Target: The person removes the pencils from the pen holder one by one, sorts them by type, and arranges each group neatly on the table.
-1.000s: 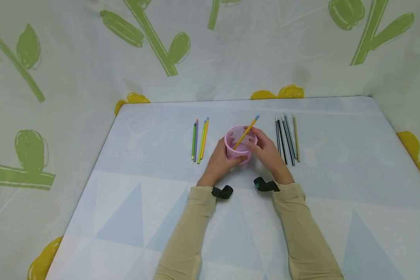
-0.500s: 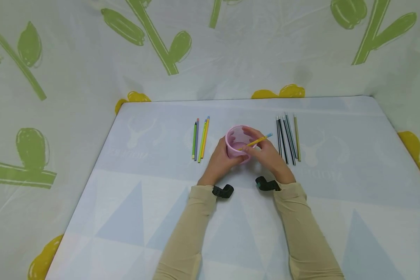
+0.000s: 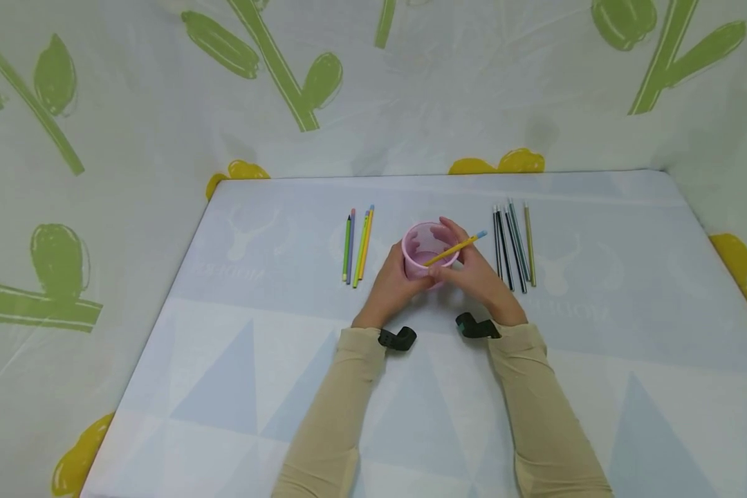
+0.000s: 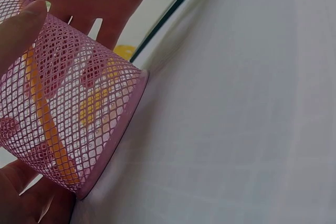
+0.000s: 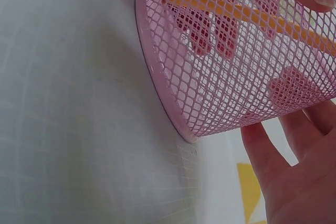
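Observation:
A pink mesh pencil cup (image 3: 416,271) stands upright between both hands. My left hand (image 3: 389,287) grips its left side, thumb across the front. Around the right side curls my right hand (image 3: 478,277), with its thumb at the front and fingers behind the rim. One yellow pencil (image 3: 453,250) with a blue end leans inside the cup, tilted over the right rim. Through the mesh of the cup (image 4: 100,103) in the left wrist view, the pencil (image 4: 50,129) reaches down to the base. The right wrist view shows the cup's base rim (image 5: 157,72) close over the table.
Left of the cup lie several bright pencils (image 3: 351,252) in green, purple and yellow. To its right is a row of several dark pencils (image 3: 515,242) and a gold one (image 3: 530,245). A patterned cloth (image 3: 224,373) covers the table, with a printed curtain (image 3: 411,111) behind.
The yellow pencil has tipped from a steeper lean to a lower one over the right rim. My right hand's fingers have left the pencil and now wrap the cup's side.

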Motion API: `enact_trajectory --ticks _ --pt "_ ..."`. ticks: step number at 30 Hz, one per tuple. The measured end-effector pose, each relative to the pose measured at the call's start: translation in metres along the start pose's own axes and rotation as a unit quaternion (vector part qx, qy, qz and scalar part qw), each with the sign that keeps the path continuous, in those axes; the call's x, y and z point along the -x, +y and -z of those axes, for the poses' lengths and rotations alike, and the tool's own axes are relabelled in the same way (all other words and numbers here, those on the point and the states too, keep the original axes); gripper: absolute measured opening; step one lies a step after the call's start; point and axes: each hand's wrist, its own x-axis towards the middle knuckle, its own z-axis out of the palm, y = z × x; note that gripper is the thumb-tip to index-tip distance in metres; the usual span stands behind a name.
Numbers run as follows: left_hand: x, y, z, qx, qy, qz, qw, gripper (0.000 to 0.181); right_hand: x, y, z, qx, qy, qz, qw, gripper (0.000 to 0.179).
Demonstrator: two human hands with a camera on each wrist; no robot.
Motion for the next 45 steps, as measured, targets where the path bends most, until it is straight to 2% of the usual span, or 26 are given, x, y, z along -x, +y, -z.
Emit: enact_trajectory --ticks 7,11,15,19,24,28,31,35,38,42,45 --pt "0.001 0.000 0.004 0.001 -0.008 -0.004 1.0000 0.090 -0.009 0.021 0.001 -0.019 0.003 -0.014 0.9997 0.085" --pt "0.002 0.000 0.009 0.019 -0.029 -0.003 0.9994 0.087 -0.011 0.028 -0.001 -0.008 0.005 -0.013 0.9999 0.085" --pt "0.003 0.001 0.014 0.050 -0.062 -0.004 0.9968 0.086 -0.009 0.020 -0.001 -0.009 0.002 -0.016 0.9998 0.083" --pt "0.003 0.003 0.017 0.044 -0.073 0.004 0.9963 0.080 -0.005 0.007 -0.001 -0.019 -0.002 -0.012 0.9998 0.081" --pt "0.003 0.001 0.016 0.031 -0.053 -0.001 0.9981 0.064 -0.003 0.000 -0.003 -0.029 -0.006 -0.015 0.9994 0.081" --pt "0.002 0.000 0.017 0.043 -0.002 -0.039 0.9983 0.050 -0.002 0.001 -0.002 -0.038 -0.002 -0.014 0.9992 0.081" --pt "0.002 -0.001 0.019 0.068 0.047 -0.057 0.9949 0.041 -0.001 0.002 -0.002 -0.047 -0.001 -0.009 0.9989 0.080" --pt "0.004 0.000 0.023 0.106 0.074 -0.055 0.9900 0.038 -0.002 0.003 -0.003 -0.050 -0.002 -0.011 0.9987 0.080" --pt "0.009 0.014 0.028 0.114 0.077 -0.056 0.9889 0.036 -0.002 0.004 -0.003 -0.045 -0.001 -0.012 0.9989 0.080" --pt "0.016 0.034 0.032 0.097 0.092 -0.050 0.9898 0.032 -0.003 0.005 -0.003 -0.046 -0.001 -0.004 0.9990 0.080" --pt "0.015 0.034 0.032 0.084 0.109 -0.045 0.9895 0.030 -0.003 0.004 -0.004 -0.048 -0.001 -0.003 0.9988 0.081"
